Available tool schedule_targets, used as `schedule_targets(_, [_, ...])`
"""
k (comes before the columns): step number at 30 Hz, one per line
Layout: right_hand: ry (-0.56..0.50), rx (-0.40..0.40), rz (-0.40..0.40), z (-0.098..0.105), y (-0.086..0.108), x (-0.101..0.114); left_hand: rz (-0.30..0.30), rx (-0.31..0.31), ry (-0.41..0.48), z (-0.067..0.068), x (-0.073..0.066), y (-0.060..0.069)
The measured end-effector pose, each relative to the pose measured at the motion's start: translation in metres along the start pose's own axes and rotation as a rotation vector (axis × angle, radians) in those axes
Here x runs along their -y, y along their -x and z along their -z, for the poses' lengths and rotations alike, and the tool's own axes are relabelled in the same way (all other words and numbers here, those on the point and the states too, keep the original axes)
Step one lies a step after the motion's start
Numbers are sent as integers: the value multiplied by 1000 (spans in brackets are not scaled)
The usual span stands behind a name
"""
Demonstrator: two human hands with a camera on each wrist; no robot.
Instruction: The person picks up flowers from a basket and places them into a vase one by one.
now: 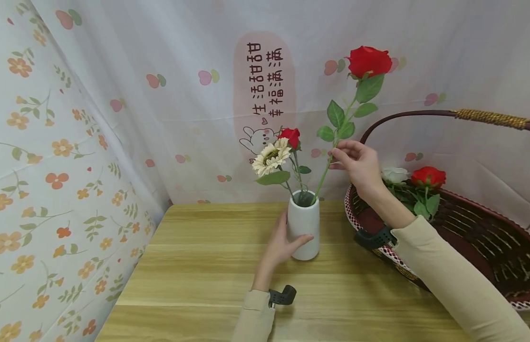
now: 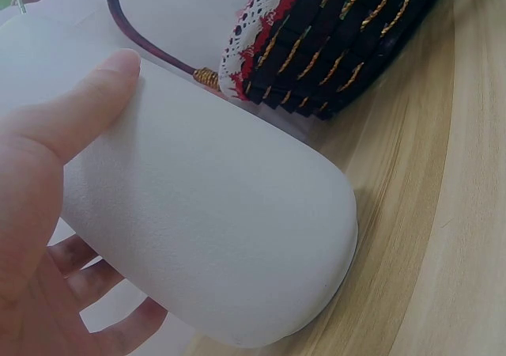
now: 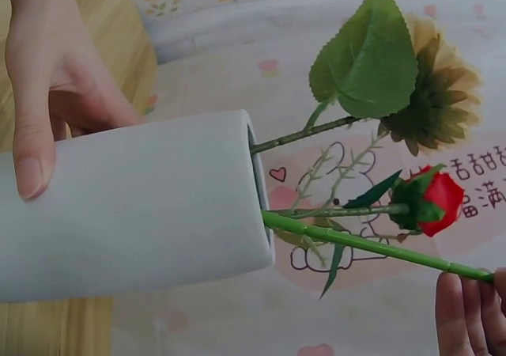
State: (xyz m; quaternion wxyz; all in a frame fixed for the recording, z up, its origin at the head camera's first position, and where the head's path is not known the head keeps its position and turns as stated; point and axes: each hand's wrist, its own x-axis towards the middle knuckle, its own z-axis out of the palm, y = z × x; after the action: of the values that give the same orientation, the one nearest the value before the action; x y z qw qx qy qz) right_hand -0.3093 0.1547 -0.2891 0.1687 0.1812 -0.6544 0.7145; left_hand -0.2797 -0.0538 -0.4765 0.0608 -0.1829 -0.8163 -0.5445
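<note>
A white vase (image 1: 304,232) stands upright on the wooden table. My left hand (image 1: 282,243) holds it round the left side, thumb across the front; in the left wrist view the thumb (image 2: 103,95) lies on the vase wall and the other fingers curl behind. A cream sunflower (image 1: 271,157) and a small red rose (image 1: 290,137) lean out of its mouth. My right hand (image 1: 360,167) pinches the green stem (image 1: 322,180) of a tall red rose (image 1: 370,61). In the right wrist view that stem's lower end is inside the vase mouth.
At the right a dark woven basket (image 1: 474,199) with lace trim and an arched handle (image 1: 419,113) holds a white rose (image 1: 395,175) and a red rose (image 1: 428,176). A printed curtain (image 1: 196,118) hangs behind the wooden table (image 1: 196,266).
</note>
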Motion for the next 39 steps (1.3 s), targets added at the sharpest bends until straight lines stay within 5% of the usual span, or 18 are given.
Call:
schedule_targets(15, [205,57,-35,-10,6,-11,6,1,-14,2,-2,1])
schedule_targets(39, [263,109,-84,-14,12,-41,22,-2,1,0,-2,0])
